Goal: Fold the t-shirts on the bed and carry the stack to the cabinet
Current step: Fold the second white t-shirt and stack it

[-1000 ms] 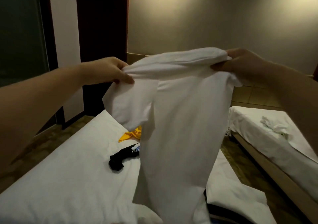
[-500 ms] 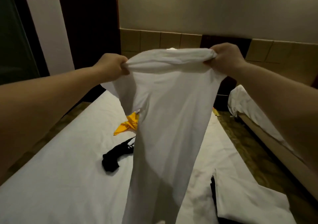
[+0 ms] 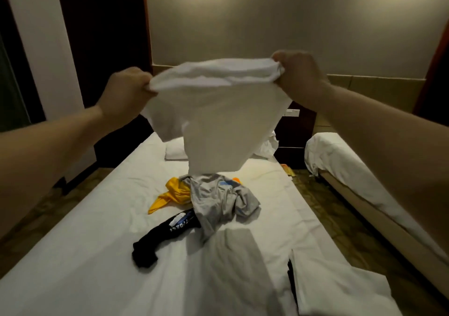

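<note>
left hand (image 3: 126, 92) and right hand (image 3: 297, 75) are each closed tight on a top corner of the white t-shirt (image 3: 213, 118), held up in the air above the bed (image 3: 85, 218). it looks soft, light and floppy, so holding both corners keeps it flat. under the shirt, on the bed, lie a grey shirt (image 3: 218, 199), a yellow shirt (image 3: 172, 191) and a black shirt (image 3: 160, 238). another bed (image 3: 345, 165) is off to the right.

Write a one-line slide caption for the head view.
Both hands hold a white t-shirt above unfolded clothes on the bed.
</note>
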`<state>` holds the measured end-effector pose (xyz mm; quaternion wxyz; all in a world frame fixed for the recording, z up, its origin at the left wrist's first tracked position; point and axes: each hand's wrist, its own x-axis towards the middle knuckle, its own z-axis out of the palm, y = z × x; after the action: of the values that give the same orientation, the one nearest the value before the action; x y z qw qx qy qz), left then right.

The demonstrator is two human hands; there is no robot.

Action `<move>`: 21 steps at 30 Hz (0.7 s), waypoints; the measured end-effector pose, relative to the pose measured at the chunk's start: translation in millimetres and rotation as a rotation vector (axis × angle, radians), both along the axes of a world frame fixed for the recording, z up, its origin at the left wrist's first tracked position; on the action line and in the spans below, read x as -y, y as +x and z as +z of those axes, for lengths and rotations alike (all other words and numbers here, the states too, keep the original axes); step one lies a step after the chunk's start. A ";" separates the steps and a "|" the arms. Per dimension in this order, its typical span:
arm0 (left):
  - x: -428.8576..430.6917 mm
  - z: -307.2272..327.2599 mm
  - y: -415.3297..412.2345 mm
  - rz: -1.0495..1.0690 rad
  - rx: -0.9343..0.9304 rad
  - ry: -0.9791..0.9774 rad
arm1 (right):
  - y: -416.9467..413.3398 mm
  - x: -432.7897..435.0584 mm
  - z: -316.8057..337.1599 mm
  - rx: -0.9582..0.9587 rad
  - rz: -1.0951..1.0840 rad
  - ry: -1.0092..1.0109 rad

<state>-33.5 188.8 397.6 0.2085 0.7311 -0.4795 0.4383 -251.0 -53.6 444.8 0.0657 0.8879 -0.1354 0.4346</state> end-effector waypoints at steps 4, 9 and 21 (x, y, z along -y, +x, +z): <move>-51.9 -88.6 -58.5 -0.061 -0.183 0.130 | -53.1 -45.7 -60.5 -0.341 0.034 0.011; -122.3 -222.0 -139.9 -0.091 -0.583 0.227 | -115.0 -91.5 -190.0 -0.499 0.204 0.268; -181.6 -353.4 -221.5 -0.004 -0.852 0.374 | -220.4 -156.3 -337.9 -0.664 0.213 0.545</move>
<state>-255.1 370.4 44.2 0.2523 0.8701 -0.4234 0.0047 -471.4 102.7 106.9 -0.1761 0.9733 -0.1245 0.0786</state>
